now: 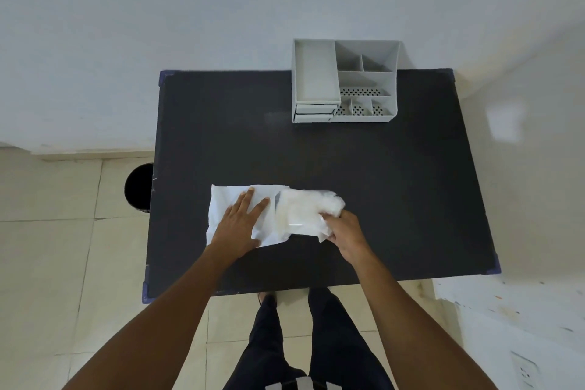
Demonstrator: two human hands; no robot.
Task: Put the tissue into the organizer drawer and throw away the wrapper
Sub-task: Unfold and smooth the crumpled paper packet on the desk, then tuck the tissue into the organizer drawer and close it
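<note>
Left hand (241,225) flat, fingers spread on tissue (231,199); right hand (343,233) pinching wrapper (304,210); organizer (345,81) far right, bin (139,187) left.

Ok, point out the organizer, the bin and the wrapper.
organizer (315,73): head view, floor of its big left tray.
bin (139,187): head view, dark opening left of the table.
wrapper (305,209): head view, clear plastic middle, above the right hand.

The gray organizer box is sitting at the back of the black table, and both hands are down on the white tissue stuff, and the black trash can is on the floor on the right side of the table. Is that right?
Almost. The black trash can is on the floor at the left side of the table, not the right; the head view shows it. The rest holds: the gray organizer sits at the back, and the left hand and right hand are on the white tissue and its wrapper.
</note>
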